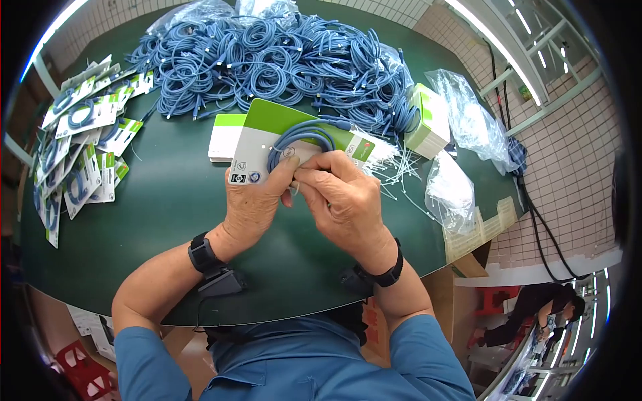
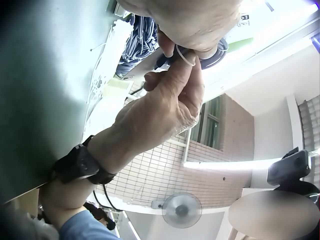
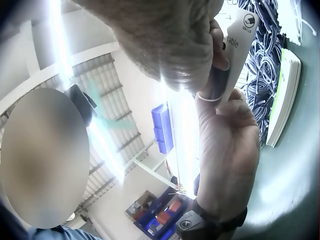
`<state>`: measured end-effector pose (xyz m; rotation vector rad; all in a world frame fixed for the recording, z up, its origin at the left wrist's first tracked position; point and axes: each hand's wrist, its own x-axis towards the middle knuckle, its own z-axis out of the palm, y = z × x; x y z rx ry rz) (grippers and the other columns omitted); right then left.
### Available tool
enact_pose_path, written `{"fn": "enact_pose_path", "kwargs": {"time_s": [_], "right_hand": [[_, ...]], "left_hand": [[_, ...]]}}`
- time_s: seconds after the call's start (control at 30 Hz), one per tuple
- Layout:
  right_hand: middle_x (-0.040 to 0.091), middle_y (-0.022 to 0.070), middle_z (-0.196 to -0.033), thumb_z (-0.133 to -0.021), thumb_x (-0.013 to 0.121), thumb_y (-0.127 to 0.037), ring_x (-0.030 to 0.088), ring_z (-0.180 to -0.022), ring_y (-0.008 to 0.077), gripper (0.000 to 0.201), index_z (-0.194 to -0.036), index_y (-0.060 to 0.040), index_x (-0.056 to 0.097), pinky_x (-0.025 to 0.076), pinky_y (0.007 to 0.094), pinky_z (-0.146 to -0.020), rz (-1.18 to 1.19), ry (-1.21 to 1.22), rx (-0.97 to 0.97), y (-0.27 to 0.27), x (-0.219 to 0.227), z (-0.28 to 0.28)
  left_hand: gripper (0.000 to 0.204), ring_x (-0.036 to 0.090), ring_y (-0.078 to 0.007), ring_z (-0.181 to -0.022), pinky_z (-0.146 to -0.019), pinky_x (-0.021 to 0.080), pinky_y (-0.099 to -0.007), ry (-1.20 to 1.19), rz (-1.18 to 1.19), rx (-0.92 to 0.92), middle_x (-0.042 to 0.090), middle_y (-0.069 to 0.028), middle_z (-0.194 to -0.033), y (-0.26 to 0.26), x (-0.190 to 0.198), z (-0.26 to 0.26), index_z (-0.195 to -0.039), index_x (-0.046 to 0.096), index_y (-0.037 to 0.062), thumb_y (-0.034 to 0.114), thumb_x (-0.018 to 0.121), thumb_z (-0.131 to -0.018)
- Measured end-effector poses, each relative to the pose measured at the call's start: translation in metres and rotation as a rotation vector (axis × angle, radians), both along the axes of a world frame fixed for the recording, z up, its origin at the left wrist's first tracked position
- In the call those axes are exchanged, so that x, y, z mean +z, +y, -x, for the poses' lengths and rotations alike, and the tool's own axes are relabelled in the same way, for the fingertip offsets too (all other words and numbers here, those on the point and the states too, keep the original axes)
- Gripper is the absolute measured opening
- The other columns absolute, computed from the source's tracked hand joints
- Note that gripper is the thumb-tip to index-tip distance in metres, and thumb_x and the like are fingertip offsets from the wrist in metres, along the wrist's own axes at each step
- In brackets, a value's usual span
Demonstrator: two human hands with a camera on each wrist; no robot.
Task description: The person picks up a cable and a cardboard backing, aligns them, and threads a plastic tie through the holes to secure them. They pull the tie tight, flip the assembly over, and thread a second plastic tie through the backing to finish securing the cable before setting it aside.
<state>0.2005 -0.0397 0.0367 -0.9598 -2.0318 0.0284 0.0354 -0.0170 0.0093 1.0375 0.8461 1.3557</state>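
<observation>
My left hand [image 1: 254, 208] grips a green and white cardboard card [image 1: 267, 120] by its lower edge, the thumb pressing on a coiled blue cable [image 1: 275, 155] that lies against the card. Right beside it, my right hand [image 1: 351, 204] has thumb and fingers pinched at the coil's lower end. A thin white cable tie [image 2: 185, 56] loops there between the two hands, and the right fingers pinch it. The right wrist view shows the same tie [image 3: 209, 99] around the dark cable. The fingertips partly hide the tie's ends.
A large heap of coiled blue cables [image 1: 267, 63] covers the back of the green table [image 1: 180, 254]. Carded cables [image 1: 80, 144] pile up at left. Card stacks [image 1: 226, 137] stand behind the hands and at right, near loose white cable ties [image 1: 401, 167] and plastic bags [image 1: 468, 113].
</observation>
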Motion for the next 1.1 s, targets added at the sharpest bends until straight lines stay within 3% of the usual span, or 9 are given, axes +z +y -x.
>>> {"fn": "enact_pose_path", "kwargs": {"time_s": [0.17, 0.3, 0.4, 0.53, 0.63, 0.67, 0.77, 0.9, 1.1], "right_hand": [[0.072, 0.0126, -0.098, -0.084, 0.077, 0.009, 0.070, -0.073, 0.0185, 0.022, -0.103, -0.0006, 0.075, 0.056, 0.0284, -0.061, -0.093, 0.211, 0.062, 0.007, -0.005, 0.000], [0.071, 0.0074, -0.099, -0.096, 0.069, 0.007, 0.062, -0.070, 0.0083, 0.016, -0.109, -0.0006, 0.071, 0.049, 0.0222, -0.058, -0.251, 0.396, -0.168, 0.015, 0.000, -0.033], [0.069, 0.0054, -0.098, -0.103, 0.064, -0.002, 0.059, -0.066, 0.0077, 0.012, -0.113, 0.0007, 0.069, 0.049, 0.0242, -0.058, 0.028, 0.833, -0.239, 0.029, -0.003, -0.052], [0.076, 0.0067, -0.100, -0.103, 0.067, -0.010, 0.070, -0.081, 0.0133, 0.018, -0.117, -0.0010, 0.073, 0.057, 0.0281, -0.069, 0.483, 1.203, 0.038, 0.043, -0.028, -0.071], [0.077, 0.0107, -0.107, -0.105, 0.066, -0.020, 0.074, -0.097, 0.0203, 0.026, -0.123, -0.0024, 0.072, 0.060, 0.0334, -0.081, 1.102, 1.417, 0.854, 0.019, -0.038, -0.054], [0.077, 0.0107, -0.107, -0.105, 0.066, -0.020, 0.074, -0.097, 0.0203, 0.026, -0.123, -0.0024, 0.072, 0.060, 0.0334, -0.081, 1.091, 1.440, 0.853, 0.008, -0.035, -0.052], [0.075, 0.0093, -0.121, -0.105, 0.063, -0.015, 0.072, -0.106, 0.0156, 0.027, -0.129, -0.0038, 0.070, 0.058, 0.0293, -0.090, 1.120, 0.692, 0.081, -0.022, -0.014, -0.054], [0.076, 0.0078, -0.119, -0.106, 0.060, -0.015, 0.074, -0.102, 0.0165, 0.028, -0.130, -0.0071, 0.071, 0.059, 0.0303, -0.088, 0.717, 0.267, 0.137, -0.021, -0.063, -0.082], [0.077, 0.0070, -0.115, -0.105, 0.060, -0.012, 0.074, -0.101, 0.0183, 0.027, -0.129, -0.0085, 0.071, 0.059, 0.0306, -0.088, 0.864, 0.311, 0.051, -0.024, -0.075, -0.091]], "left_hand": [[0.018, 0.062, -0.0092, -0.059, -0.045, 0.048, -0.0243, -0.030, -0.054, -0.005, 0.069, -0.0033, -0.085, 0.009, 0.000, 0.001, -0.109, 0.067, 0.0012, 0.012, 0.073, -0.097], [0.022, 0.061, -0.0096, -0.062, -0.043, 0.047, -0.0249, -0.085, -0.078, -0.024, 0.068, -0.0045, -0.092, 0.014, 0.009, 0.004, -0.115, 0.063, 0.0019, 0.010, 0.072, -0.097], [0.025, 0.061, -0.0099, -0.065, -0.043, 0.046, -0.0251, -0.126, -0.096, -0.026, 0.067, -0.0055, -0.096, 0.014, 0.015, 0.007, -0.119, 0.061, 0.0021, 0.008, 0.071, -0.097], [0.028, 0.063, -0.0109, -0.070, -0.043, 0.047, -0.0252, -0.134, -0.090, -0.099, 0.067, -0.0069, -0.101, 0.009, 0.020, 0.008, -0.122, 0.059, 0.0020, 0.006, 0.070, -0.097], [0.027, 0.062, -0.0117, -0.068, -0.044, 0.048, -0.0259, -0.093, -0.092, -0.136, 0.067, -0.0071, -0.100, 0.001, 0.019, 0.004, -0.121, 0.060, 0.0014, 0.005, 0.070, -0.096], [0.027, 0.062, -0.0117, -0.068, -0.044, 0.048, -0.0259, -0.076, -0.085, -0.149, 0.067, -0.0071, -0.100, -0.001, 0.018, 0.003, -0.121, 0.060, 0.0014, 0.005, 0.070, -0.096], [0.026, 0.063, -0.0121, -0.067, -0.045, 0.049, -0.0263, -0.028, -0.113, -0.173, 0.067, -0.0074, -0.098, -0.006, 0.013, -0.001, -0.118, 0.061, 0.0005, 0.004, 0.071, -0.095], [0.023, 0.064, -0.0116, -0.067, -0.047, 0.050, -0.0258, 0.032, -0.116, -0.170, 0.068, -0.0068, -0.096, -0.011, 0.010, 0.000, -0.114, 0.064, -0.0002, 0.004, 0.073, -0.094], [0.022, 0.065, -0.0109, -0.069, -0.048, 0.051, -0.0250, 0.080, -0.096, -0.154, 0.069, -0.0058, -0.094, -0.010, 0.007, 0.000, -0.111, 0.066, -0.0002, 0.005, 0.075, -0.092]]}}
